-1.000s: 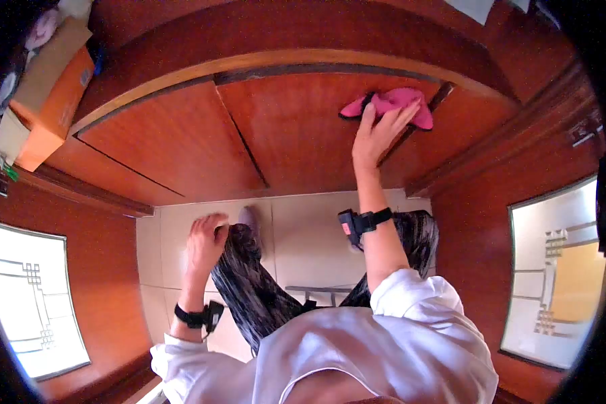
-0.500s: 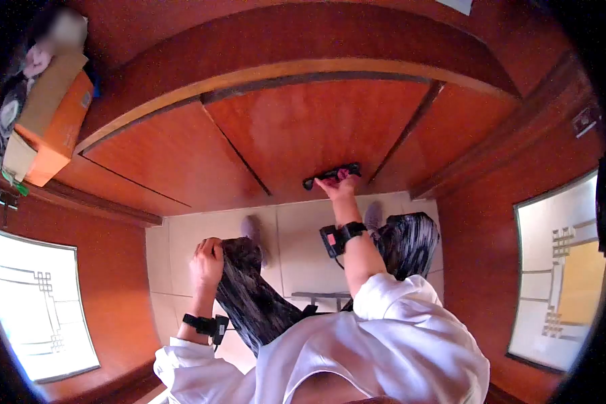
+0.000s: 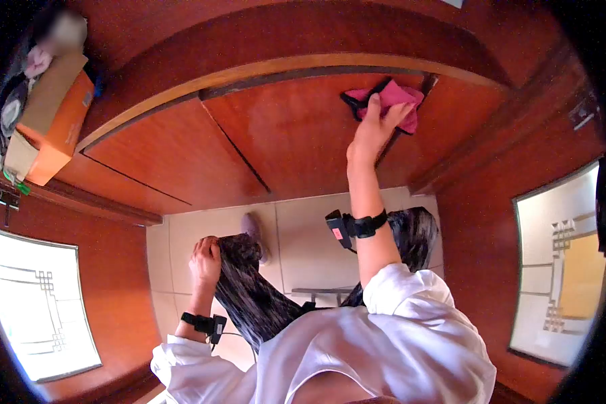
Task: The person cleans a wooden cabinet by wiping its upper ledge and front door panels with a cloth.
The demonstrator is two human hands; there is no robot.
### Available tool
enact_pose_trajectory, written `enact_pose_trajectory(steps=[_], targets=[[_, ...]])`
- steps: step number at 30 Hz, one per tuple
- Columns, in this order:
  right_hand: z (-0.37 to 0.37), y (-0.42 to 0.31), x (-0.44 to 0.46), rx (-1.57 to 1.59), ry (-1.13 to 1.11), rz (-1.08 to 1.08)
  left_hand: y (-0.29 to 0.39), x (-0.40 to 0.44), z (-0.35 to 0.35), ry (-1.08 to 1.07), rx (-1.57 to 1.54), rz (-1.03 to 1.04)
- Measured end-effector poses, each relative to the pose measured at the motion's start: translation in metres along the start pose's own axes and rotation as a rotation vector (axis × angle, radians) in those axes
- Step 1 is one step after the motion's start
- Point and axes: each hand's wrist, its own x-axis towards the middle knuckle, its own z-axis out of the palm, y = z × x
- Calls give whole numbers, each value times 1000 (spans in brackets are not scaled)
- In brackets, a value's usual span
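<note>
Fingers point(image 3: 398, 116) of the right hand point(image 3: 370, 140) are spread wide, thumb apart, laid over a pink cloth point(image 3: 398, 93) with black edging. The cloth lies rumpled against the reddish-brown wooden panel point(image 3: 296, 135), near its upper right corner and over the dark seam there. Whatever part of it sits beneath the palm is hidden, and so is how firmly it is held.

Close around it, the curved wooden ledge point(image 3: 296, 62) runs just above. Off to the left stands an orange box point(image 3: 66, 128) with a flap up; the small print on its side is too small to read. Behind it, a heap of items is partly blurred and lost in the dark rim of the view. A pale sheet point(image 3: 453, 3) is cut off at the top edge.

Both wrists carry black strapped devices; the right one point(image 3: 343, 229) bears a pinkish label, the left one point(image 3: 214, 328) a whitish label, neither legible.

The right arm reaches forward, nearly straight, wrist bent slightly. The left arm is bent, its hand point(image 3: 205, 261) at the left knee point(image 3: 238, 250) with fingers curled; whether they grip the patterned trousers cannot be told. One shoe point(image 3: 251, 225) shows on the tiles point(image 3: 303, 256).
</note>
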Motion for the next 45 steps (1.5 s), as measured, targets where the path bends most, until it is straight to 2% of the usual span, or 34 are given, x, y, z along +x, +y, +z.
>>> enact_pose_trajectory(steps=[1,2,5,9,10,11,12,13,15,17,18,19,20,22,26,28,29,31,32,33,35,40,42,43,45], targets=[[1,2,0,-212,2,-130,1,0,0,-2,5,-3],[2,30,4,-339,37,-393,4,0,-3,-12,-5,-1],[-8,78,-9,-405,33,-486,3,5,0,-19,-26,19],[-26,109,-37,-421,-37,-219,5,10,0,-88,-41,99],[-28,111,-41,-324,-15,-205,9,14,0,-87,-37,102],[-27,119,-44,-318,-9,-206,17,21,-3,-2,-7,241],[-24,132,-49,-202,143,25,27,30,-8,85,23,382],[-23,143,-52,-81,290,256,38,40,-16,154,106,414],[-32,115,-48,91,236,374,69,65,-43,310,198,517],[-46,126,-25,391,313,1098,115,94,-79,484,208,662],[-53,134,-15,455,309,1185,140,108,-95,568,208,738],[-56,132,-7,463,314,1187,162,122,-108,623,215,802],[-57,129,0,524,208,1154,183,135,-120,683,220,867],[-50,88,6,460,113,987,225,149,-139,637,261,934],[-36,29,17,400,57,822,277,185,-131,547,297,1072],[-28,16,26,421,85,530,296,199,-118,366,364,1187],[-24,10,26,422,97,530,303,205,-110,360,362,1197],[-17,5,27,182,121,110,316,217,-97,223,542,1264],[-21,6,24,89,-17,20,320,223,-92,200,461,1289],[-22,14,21,90,-10,25,324,228,-90,195,465,1294],[-19,41,7,-296,-9,-333,328,239,-89,143,409,1354],[-29,116,-42,-371,-33,-243,333,238,-84,106,309,1354],[-28,146,-60,-331,182,239,337,236,-83,85,292,1343],[-30,156,-65,-329,189,254,338,237,-82,81,263,1347],[-41,169,-69,-301,300,597,339,238,-82,58,240,1363]])
